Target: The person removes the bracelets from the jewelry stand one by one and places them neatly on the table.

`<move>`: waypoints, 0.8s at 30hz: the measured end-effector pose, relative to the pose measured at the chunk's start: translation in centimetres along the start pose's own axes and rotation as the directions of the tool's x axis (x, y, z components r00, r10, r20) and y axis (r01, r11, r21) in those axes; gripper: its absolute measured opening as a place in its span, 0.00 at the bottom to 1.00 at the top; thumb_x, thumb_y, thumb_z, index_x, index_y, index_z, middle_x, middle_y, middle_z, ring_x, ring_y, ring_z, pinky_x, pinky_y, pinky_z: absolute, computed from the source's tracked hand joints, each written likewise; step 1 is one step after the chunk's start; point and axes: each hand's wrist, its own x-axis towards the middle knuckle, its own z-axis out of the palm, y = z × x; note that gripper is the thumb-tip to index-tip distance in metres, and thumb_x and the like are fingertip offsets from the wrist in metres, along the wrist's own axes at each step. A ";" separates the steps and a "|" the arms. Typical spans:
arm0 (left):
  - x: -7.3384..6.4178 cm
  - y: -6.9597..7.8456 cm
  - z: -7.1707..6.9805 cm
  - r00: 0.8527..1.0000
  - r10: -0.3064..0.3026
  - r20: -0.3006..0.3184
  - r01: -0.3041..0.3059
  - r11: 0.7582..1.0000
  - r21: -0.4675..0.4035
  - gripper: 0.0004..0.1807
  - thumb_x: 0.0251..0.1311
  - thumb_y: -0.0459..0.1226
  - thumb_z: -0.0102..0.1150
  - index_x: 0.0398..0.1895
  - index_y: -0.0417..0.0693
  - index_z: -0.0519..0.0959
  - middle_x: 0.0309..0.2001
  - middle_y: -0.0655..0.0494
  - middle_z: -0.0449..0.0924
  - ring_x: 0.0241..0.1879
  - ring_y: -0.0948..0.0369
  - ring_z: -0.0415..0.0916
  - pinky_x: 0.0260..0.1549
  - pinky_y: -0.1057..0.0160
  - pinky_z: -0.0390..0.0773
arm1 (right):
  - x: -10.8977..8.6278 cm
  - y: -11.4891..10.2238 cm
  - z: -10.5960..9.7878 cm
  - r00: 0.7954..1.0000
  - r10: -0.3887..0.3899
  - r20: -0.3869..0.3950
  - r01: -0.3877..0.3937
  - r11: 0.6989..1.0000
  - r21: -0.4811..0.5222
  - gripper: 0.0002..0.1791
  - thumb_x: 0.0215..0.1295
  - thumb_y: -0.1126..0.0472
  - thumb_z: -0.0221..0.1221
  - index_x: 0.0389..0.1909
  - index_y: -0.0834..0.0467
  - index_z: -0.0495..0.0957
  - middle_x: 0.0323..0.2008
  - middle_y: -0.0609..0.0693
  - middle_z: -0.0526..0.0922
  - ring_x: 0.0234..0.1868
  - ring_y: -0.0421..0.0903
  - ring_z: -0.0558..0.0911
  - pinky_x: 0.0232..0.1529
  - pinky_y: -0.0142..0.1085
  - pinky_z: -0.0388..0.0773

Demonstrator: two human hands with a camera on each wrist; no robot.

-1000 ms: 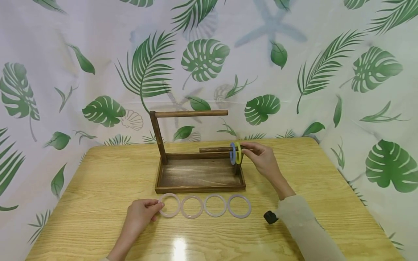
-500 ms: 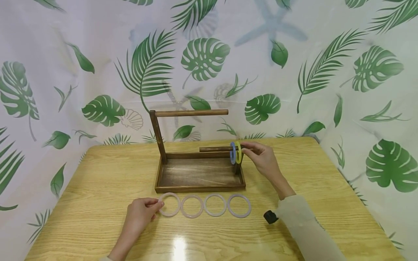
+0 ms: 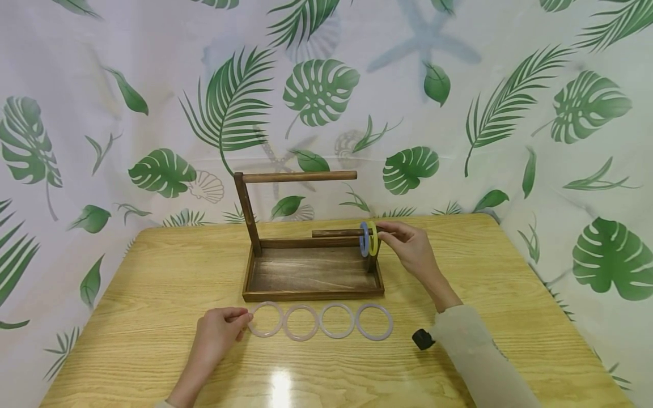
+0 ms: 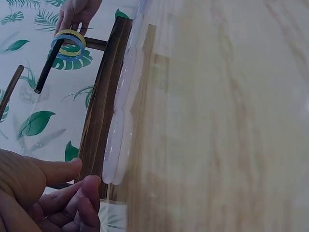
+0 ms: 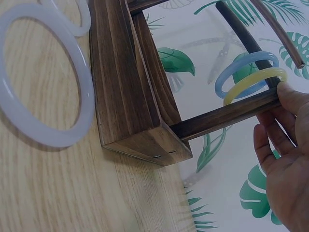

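My left hand is beside the leftmost pale bangle, its fingers loosely bent. In the left wrist view a narrow gap shows between the fingertips and that bangle. At the right, my right hand pinches the wooden display rack where its short post meets the lower bar. A blue bangle and a yellow bangle hang on this bar, the yellow nearer the right thumb. The upper bar carries nothing.
Several pale bangles lie flat in a row before the rack, ending with a lavender one at the right. A black wrist device is by the right sleeve. Leaf-printed cloth hangs behind the wooden table.
My left fingertips have moved slightly left, off the leftmost bangle's rim, and that bangle has shifted a little to the right. My right hand has stayed put.
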 end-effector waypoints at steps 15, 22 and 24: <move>0.3 1.3 -0.1 0.998 0.045 -0.053 -0.044 0.999 0.015 0.13 0.68 0.37 0.67 0.48 0.36 0.88 0.38 0.44 0.88 0.26 0.59 0.79 0.17 0.67 0.71 | 0.0 0.2 0.0 1.000 -0.010 0.000 0.010 1.000 0.012 0.14 0.72 0.73 0.60 0.56 0.72 0.82 0.51 0.69 0.84 0.47 0.35 0.84 0.48 0.25 0.79; 0.4 3.0 -0.8 0.996 0.068 -0.065 -0.068 0.998 0.001 0.14 0.69 0.39 0.66 0.50 0.38 0.88 0.43 0.43 0.88 0.27 0.59 0.76 0.16 0.68 0.68 | 0.0 0.0 0.0 1.000 -0.004 -0.001 0.004 1.000 0.022 0.14 0.72 0.73 0.61 0.56 0.72 0.82 0.51 0.70 0.83 0.47 0.34 0.83 0.48 0.25 0.79; 0.5 3.5 -0.9 0.995 0.068 -0.066 -0.069 0.998 -0.008 0.14 0.70 0.40 0.66 0.50 0.39 0.88 0.44 0.44 0.88 0.29 0.59 0.77 0.17 0.67 0.68 | 0.0 0.0 0.1 1.000 -0.003 -0.002 0.003 1.000 0.023 0.14 0.72 0.73 0.61 0.56 0.72 0.82 0.52 0.70 0.83 0.47 0.33 0.83 0.48 0.25 0.79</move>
